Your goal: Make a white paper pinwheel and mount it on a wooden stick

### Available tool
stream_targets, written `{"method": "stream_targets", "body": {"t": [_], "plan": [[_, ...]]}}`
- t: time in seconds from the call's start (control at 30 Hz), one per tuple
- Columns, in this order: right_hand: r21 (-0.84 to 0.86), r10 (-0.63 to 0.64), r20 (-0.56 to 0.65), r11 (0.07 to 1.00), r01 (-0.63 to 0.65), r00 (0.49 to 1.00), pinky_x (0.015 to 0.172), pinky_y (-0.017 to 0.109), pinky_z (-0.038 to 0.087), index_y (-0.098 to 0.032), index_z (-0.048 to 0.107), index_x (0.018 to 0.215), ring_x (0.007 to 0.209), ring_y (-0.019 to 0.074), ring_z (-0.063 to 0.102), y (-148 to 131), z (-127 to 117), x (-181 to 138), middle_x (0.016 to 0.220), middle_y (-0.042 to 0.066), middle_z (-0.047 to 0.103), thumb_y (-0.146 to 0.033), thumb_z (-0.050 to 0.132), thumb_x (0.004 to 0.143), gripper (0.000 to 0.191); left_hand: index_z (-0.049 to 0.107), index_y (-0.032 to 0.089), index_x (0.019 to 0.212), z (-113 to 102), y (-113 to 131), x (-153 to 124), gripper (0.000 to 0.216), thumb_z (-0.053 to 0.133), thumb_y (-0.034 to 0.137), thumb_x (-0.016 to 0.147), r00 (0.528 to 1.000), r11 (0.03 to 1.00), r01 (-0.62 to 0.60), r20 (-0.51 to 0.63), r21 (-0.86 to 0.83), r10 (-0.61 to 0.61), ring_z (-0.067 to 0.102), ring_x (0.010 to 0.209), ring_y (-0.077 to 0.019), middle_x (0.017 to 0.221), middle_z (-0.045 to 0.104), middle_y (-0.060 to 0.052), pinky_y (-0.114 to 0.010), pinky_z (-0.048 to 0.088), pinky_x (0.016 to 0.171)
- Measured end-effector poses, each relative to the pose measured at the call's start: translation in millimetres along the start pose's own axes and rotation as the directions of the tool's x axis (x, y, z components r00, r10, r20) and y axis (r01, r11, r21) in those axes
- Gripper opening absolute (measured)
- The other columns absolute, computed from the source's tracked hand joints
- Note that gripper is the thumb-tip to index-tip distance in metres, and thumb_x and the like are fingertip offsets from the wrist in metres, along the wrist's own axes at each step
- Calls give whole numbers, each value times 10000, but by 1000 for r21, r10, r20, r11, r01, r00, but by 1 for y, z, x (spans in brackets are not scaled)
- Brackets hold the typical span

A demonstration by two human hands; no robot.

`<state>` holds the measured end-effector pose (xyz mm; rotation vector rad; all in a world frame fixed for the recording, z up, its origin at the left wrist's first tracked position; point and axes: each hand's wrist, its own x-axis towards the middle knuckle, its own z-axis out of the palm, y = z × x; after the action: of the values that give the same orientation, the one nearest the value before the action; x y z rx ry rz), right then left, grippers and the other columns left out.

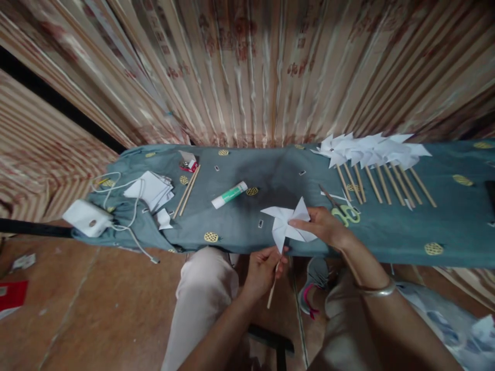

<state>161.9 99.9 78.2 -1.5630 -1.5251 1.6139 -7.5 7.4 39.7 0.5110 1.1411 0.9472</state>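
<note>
A white paper pinwheel (283, 225) on a wooden stick (271, 292) is held between my two hands at the near edge of the table. My left hand (263, 271) is closed round the stick just below the paper blades. With its thumb on the pinwheel's centre, my right hand (323, 225) grips the folded paper from the right side. Behind the paper, the right fingers are partly hidden. Green-handled scissors (345, 214) lie just beyond my right hand, beside a thin paper strip. A glue stick (229, 195) rests on the cloth farther back.
Several finished pinwheels (371, 149) lie in an overlapping row at the back right. To the left are loose sticks (187, 191), a small red box (188, 162), paper squares (150, 190) and a white power bank (88, 218) with a cable. A curtain (247, 72) hangs behind the table.
</note>
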Motion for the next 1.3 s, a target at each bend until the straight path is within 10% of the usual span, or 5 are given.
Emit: {"method": "stream_targets", "body": {"t": [1.03,1.3], "plan": [[73,65,146,994,-77,987,501,225,321,-111,670,756,543,93,458,5,-1,16,618,-9,590,-592,779,551,534,675,127,616,-16,5,4,465,766,582,603,992,995,71,102,63,-77,464,432,-84,497,563,-7,-235,363,475],[-141,-8,156,990,31,988,488,215,302,-134,636,692,539,98,432,2,1,19,572,-34,527,-527,679,656,397,680,123,628,-18,0,6,483,798,586,559,989,993,114,92,27,-116,461,432,-74,541,595,-11,-231,368,467]]}}
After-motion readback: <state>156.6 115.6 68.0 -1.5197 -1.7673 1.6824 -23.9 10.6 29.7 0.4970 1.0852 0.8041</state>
